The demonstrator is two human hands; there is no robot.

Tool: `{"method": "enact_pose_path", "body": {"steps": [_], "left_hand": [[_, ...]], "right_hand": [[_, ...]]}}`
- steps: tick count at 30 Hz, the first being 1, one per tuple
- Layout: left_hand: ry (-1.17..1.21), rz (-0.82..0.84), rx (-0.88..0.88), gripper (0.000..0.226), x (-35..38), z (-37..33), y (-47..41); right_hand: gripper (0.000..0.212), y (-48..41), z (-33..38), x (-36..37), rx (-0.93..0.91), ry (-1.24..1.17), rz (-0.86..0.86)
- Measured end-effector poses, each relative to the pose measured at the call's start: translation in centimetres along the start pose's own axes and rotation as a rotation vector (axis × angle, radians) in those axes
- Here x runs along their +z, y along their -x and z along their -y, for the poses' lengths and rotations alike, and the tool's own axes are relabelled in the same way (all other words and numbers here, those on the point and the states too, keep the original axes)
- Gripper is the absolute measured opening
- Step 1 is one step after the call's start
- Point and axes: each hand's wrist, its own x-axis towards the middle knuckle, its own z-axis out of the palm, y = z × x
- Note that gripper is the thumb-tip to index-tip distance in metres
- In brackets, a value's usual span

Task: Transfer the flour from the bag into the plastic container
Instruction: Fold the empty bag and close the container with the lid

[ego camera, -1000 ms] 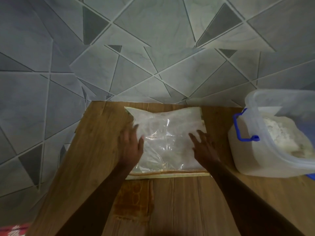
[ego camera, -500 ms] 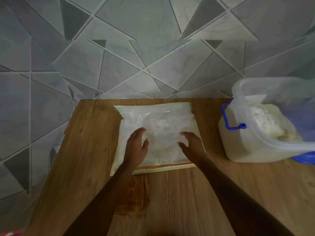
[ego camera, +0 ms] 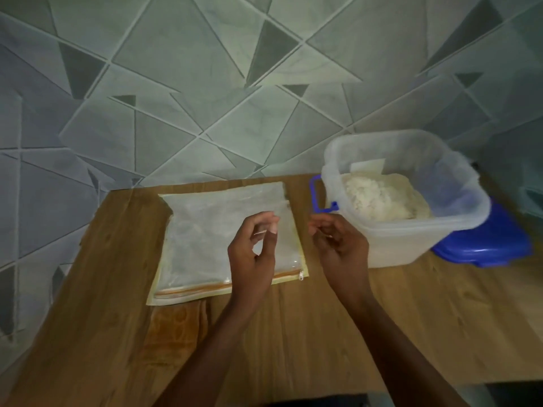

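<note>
Lying flat mid-frame, the bag [ego camera: 211, 230] seems emptied — flour [ego camera: 382, 198] sits in the container [ego camera: 396, 248] at right — while left hand [ego camera: 252, 254] and right hand [ego camera: 340, 245] hover loosely curled, holding nothing.

Your view, item by item:
- Counter [ego camera: 293, 348]: wood-grain, with an orange-brown patch [ego camera: 173, 327] near its front.
- Bag [ego camera: 205, 230]: clear plastic with a pale yellow border, lying flat. Its orange zip strip [ego camera: 191, 289] runs along the near edge.
- Your left hand [ego camera: 251, 259]: over the bag's right part, fingers loosely curled and holding nothing.
- Your right hand [ego camera: 342, 248]: between the bag and the container, fingers loosely curled and holding nothing.
- Plastic container [ego camera: 396, 245]: translucent and open-topped, with a blue handle [ego camera: 316, 195]. Flour [ego camera: 382, 198] is heaped inside.
- Blue lid [ego camera: 484, 245]: partly hidden behind the container's right side.
- Tiled wall [ego camera: 205, 83]: grey triangles.
</note>
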Motion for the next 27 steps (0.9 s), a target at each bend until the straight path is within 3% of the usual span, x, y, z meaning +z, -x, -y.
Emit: {"method": "enact_pose_path", "body": {"steps": [6, 11, 18, 27], "left_hand": [[0.058, -0.059, 0.017, 0.016, 8.0, -5.6, 3.6], [0.091, -0.07, -0.003, 0.019, 14.8, -8.9, 6.6], [0.08, 0.044, 0.061, 0.015, 22.3, -10.6, 8.0], [0.117, 0.303, 0.02, 0.018, 29.2, -10.6, 9.1]], "right_hand": [[0.017, -0.8, 1.1, -9.9, -0.086, -0.062, -0.034], [0.015, -1.7, 0.6, -17.6, -0.056, -0.076, -0.087], [0.013, -3.2, -0.7, -25.4, 0.025, -0.054, -0.118], [0.01, -5.2, -4.0, -32.1, 0.091, 0.048, -0.32]]}}
